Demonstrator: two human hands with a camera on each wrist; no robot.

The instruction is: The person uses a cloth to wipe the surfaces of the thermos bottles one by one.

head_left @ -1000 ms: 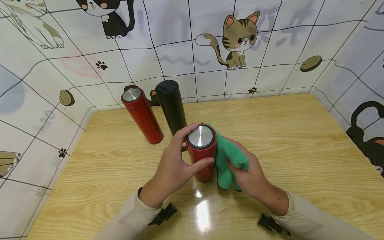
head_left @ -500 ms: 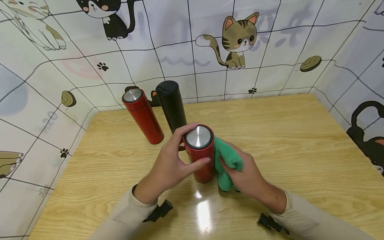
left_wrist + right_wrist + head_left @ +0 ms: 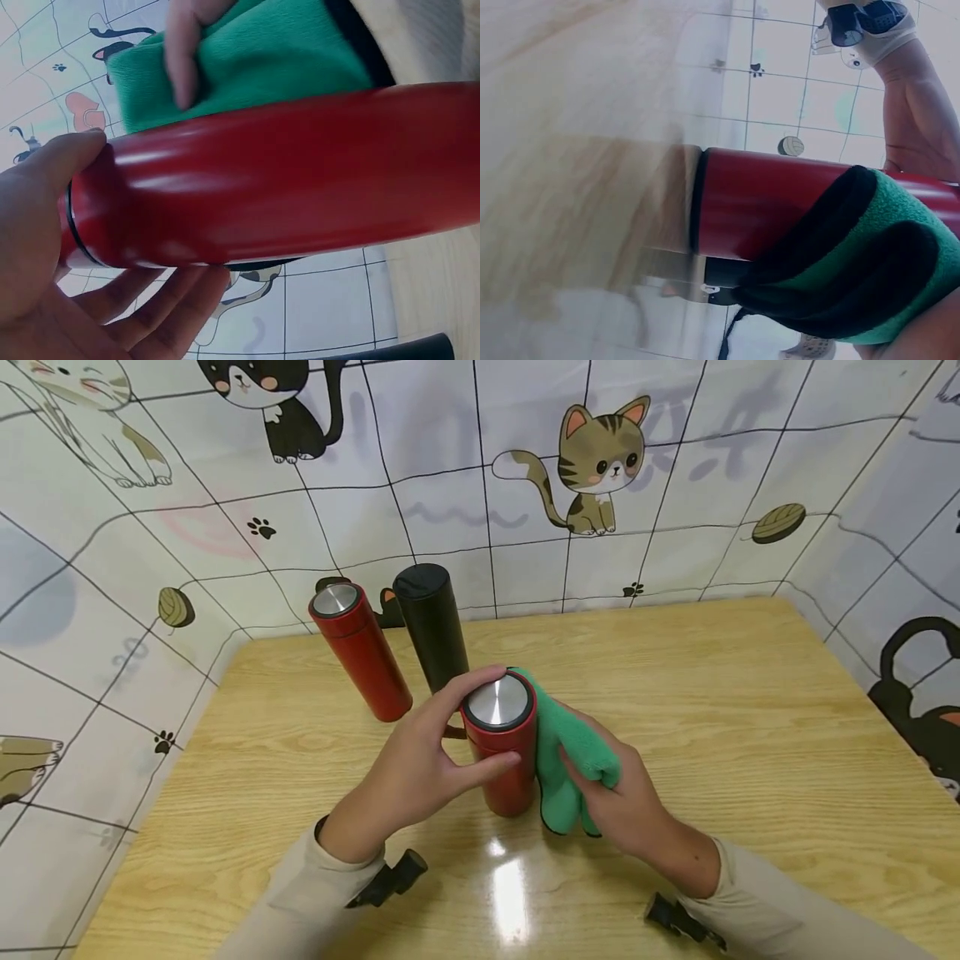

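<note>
A red thermos (image 3: 512, 789) with a shiny steel lid stands upright on the wooden table in the head view. My left hand (image 3: 416, 768) grips it around the top, thumb on the near side and fingers round the far side. In my right hand (image 3: 630, 806) a folded green cloth (image 3: 561, 743) with black edging lies against the thermos's right side. The left wrist view shows the red body (image 3: 292, 176) lengthwise, with the cloth (image 3: 262, 64) behind it and one right finger over the cloth. Near the base, the right wrist view has the cloth's dark edges (image 3: 855, 277) overlapping the thermos.
Behind and to the left stand a second red thermos (image 3: 367, 664) and a black thermos (image 3: 431, 627), close to each other. The wooden table (image 3: 750, 735) meets walls covered with cat-print sheeting (image 3: 420, 510). Dark wrist cameras (image 3: 390, 877) sit on both beige sleeves.
The cloth slid toward me along the thermos's side, then back up near the lid. My left wrist has shifted slightly left, while the hand keeps hold of the thermos.
</note>
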